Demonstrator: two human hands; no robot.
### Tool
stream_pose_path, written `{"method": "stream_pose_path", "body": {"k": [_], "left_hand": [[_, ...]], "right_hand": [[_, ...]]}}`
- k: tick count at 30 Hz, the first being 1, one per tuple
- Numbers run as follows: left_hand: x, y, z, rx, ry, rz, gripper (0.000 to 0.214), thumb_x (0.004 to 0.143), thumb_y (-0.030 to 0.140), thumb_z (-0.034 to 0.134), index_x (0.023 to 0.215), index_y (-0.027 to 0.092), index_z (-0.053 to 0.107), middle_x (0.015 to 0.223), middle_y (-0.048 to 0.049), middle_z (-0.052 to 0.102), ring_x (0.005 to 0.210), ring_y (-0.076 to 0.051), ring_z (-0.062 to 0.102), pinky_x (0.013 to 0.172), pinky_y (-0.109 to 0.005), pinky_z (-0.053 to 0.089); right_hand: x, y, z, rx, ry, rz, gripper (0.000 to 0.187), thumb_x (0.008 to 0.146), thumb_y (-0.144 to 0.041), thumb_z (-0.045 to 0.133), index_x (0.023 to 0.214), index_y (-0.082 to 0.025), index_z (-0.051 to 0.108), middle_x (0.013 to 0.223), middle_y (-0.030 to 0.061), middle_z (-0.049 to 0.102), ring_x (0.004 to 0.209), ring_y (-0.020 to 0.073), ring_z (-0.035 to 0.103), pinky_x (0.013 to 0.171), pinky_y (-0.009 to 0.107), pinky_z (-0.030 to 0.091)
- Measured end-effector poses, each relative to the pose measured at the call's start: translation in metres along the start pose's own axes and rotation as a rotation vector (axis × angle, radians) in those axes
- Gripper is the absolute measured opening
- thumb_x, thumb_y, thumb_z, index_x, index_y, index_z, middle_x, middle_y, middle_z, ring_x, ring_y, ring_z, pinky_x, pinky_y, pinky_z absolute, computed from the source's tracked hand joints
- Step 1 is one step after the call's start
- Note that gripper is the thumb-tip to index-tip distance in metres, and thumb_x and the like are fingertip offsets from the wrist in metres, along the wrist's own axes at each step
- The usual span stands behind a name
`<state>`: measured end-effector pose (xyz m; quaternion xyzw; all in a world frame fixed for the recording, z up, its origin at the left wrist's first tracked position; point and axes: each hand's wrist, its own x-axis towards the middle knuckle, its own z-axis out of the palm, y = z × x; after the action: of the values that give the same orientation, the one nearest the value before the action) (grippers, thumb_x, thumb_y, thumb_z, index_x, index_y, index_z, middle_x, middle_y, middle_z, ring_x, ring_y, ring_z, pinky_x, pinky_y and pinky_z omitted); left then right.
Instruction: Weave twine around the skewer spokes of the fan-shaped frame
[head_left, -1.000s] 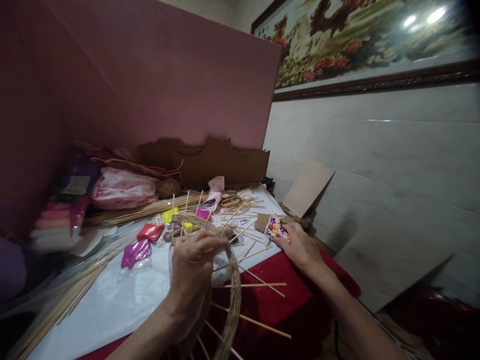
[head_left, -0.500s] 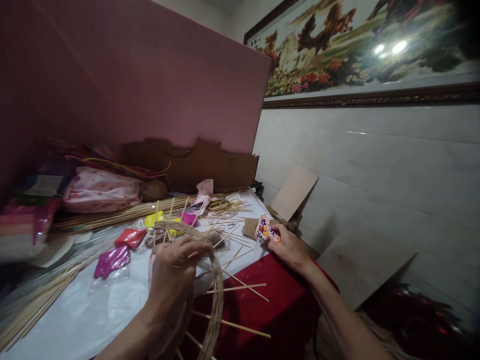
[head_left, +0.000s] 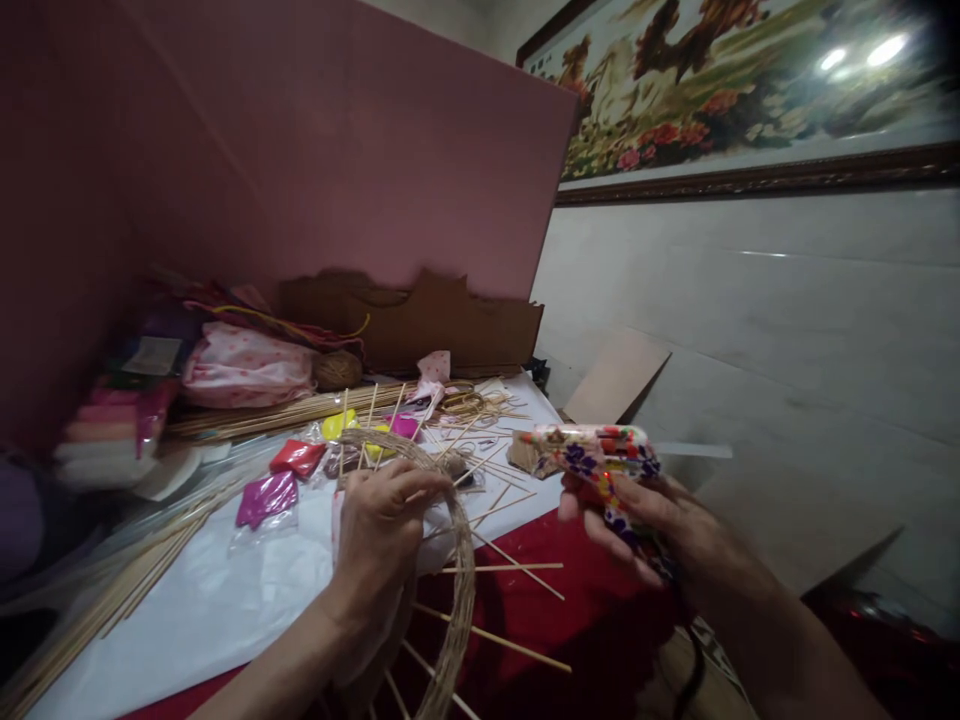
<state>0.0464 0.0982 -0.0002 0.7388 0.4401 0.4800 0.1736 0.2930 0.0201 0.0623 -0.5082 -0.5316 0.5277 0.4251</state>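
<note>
My left hand point(head_left: 382, 535) is closed on the rim of a round twine-wound frame point(head_left: 461, 570), with thin wooden sticks point(head_left: 517, 645) jutting out through the twine all around. Part of the frame is hidden behind my hand and forearm. To the right, my right hand point(head_left: 675, 515) grips the handle of a flower-patterned glue gun point(head_left: 589, 450). Its nozzle points left, towards the frame but apart from it. A whitish glue stick point(head_left: 697, 451) sticks out of its back, and a dark cord hangs below.
Packets of red point(head_left: 298, 458) and purple clay point(head_left: 268, 498) lie on the white sheet point(head_left: 187, 600). Behind are long stick bundles, a twine ball point(head_left: 337, 370), a pink dotted cloth bundle point(head_left: 247, 365) and torn cardboard point(head_left: 412, 320). A cardboard piece point(head_left: 527, 453) lies by the nozzle.
My right hand has lifted the glue gun from the table's right edge and turned it sideways, nearer to me. My left hand still holds the frame. The view has shifted slightly left.
</note>
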Motion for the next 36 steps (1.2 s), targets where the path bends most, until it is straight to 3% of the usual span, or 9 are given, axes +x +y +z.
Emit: {"method": "stream_pose_path", "body": {"k": [3, 13, 26, 36], "left_hand": [[0.0, 0.001, -0.001, 0.018, 0.0, 0.013, 0.026, 0.077, 0.01, 0.054, 0.075, 0.029, 0.072, 0.074, 0.0004, 0.069, 0.069, -0.016, 0.059, 0.07, -0.036, 0.044], [-0.001, 0.001, -0.001, 0.135, 0.005, 0.066, 0.023, 0.079, 0.014, 0.056, 0.078, 0.03, 0.072, 0.078, 0.0022, 0.069, 0.07, -0.015, 0.058, 0.074, -0.037, 0.035], [-0.001, -0.001, 0.0, 0.2, 0.016, 0.104, 0.024, 0.081, 0.013, 0.056, 0.079, 0.031, 0.071, 0.077, 0.0035, 0.068, 0.068, -0.015, 0.056, 0.072, -0.037, 0.031], [-0.002, 0.001, -0.001, 0.193, 0.026, 0.116, 0.024, 0.08, 0.012, 0.058, 0.079, 0.032, 0.07, 0.075, 0.0051, 0.068, 0.067, -0.014, 0.055, 0.071, -0.036, 0.03]], "right_hand": [[-0.001, -0.005, 0.016, -0.049, -0.128, 0.111, 0.05, 0.08, -0.062, 0.047, 0.079, -0.015, 0.062, 0.054, -0.0017, 0.047, 0.039, 0.0047, 0.036, 0.034, 0.016, 0.03], [0.022, -0.01, 0.038, -0.12, -0.212, 0.214, 0.057, 0.085, -0.061, 0.037, 0.062, -0.013, 0.056, 0.039, -0.0057, 0.038, 0.03, 0.0031, 0.028, 0.029, 0.014, 0.031], [0.027, -0.018, 0.043, -0.326, -0.129, 0.203, 0.054, 0.086, -0.06, 0.037, 0.061, -0.015, 0.053, 0.053, -0.0001, 0.052, 0.037, 0.0051, 0.04, 0.035, 0.018, 0.032], [0.021, -0.026, 0.051, -0.392, -0.081, 0.186, 0.047, 0.087, -0.057, 0.039, 0.062, -0.017, 0.046, 0.051, -0.003, 0.044, 0.043, 0.0065, 0.036, 0.042, 0.02, 0.03]]}}
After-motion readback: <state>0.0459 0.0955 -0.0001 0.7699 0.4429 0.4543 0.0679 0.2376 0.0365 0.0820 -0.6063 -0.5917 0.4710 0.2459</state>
